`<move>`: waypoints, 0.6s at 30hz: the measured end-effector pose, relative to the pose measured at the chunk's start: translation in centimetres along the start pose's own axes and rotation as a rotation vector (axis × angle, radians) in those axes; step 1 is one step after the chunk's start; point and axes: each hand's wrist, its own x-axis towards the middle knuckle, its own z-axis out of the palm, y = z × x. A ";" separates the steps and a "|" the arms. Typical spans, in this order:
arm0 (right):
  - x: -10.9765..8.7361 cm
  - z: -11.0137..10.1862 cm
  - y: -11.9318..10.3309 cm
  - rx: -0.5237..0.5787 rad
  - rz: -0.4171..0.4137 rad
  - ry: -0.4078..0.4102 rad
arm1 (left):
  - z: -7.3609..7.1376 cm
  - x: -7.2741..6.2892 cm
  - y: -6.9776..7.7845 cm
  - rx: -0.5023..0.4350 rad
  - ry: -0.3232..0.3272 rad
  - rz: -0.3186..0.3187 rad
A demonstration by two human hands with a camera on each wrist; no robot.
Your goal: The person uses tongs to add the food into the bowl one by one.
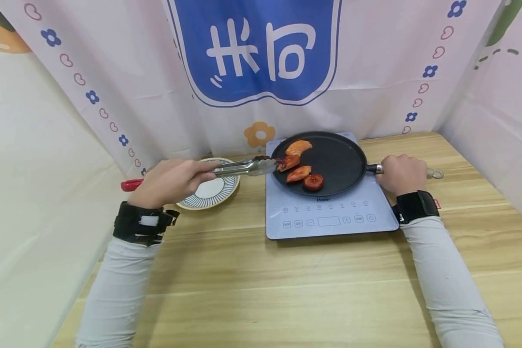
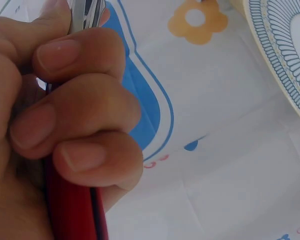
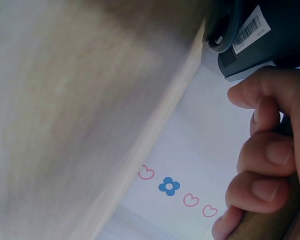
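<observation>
My left hand (image 1: 169, 181) grips a pair of metal tongs (image 1: 243, 168) with red handles; in the left wrist view its fingers curl round the red handle (image 2: 72, 210). The tong tips reach over the left rim of a black flat frying pan (image 1: 337, 162), beside a reddish-brown piece of food (image 1: 289, 163). Whether they pinch it is hard to tell. Near it lie an orange striped piece (image 1: 298, 147), another brown piece (image 1: 298, 174) and a round dark-red piece (image 1: 313, 182). My right hand (image 1: 403, 174) grips the pan's handle (image 1: 375, 168), also seen in the right wrist view.
Under the pan is a white induction cooker (image 1: 330, 229) with a touch panel. A white plate with a blue striped rim (image 1: 232, 186) sits beneath the tongs at left. The wooden table (image 1: 252, 290) meets a printed cloth (image 1: 226, 116) behind.
</observation>
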 end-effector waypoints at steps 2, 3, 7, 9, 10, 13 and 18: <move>0.0 0.0 0.0 0.001 -0.003 0.000 | 0.0 0.2 0.2 -0.006 -0.003 0.002; 0.0 0.0 0.0 0.001 -0.004 0.001 | 0.0 0.3 0.3 -0.011 0.001 0.005; 0.0 -0.1 0.0 -0.001 -0.006 -0.001 | -0.1 0.7 0.7 -0.026 0.015 0.034; 0.0 -0.1 -0.1 -0.003 -0.005 -0.002 | -0.1 0.9 0.9 -0.029 0.019 0.040; 0.0 -0.1 0.0 -0.004 -0.004 -0.002 | -0.2 1.1 1.1 -0.030 0.017 0.040; 0.0 -0.1 0.0 -0.006 0.000 -0.006 | -0.1 1.6 1.5 -0.035 0.007 0.038; 0.0 0.1 0.0 -0.005 0.001 -0.005 | 0.1 2.7 2.3 -0.061 0.004 0.079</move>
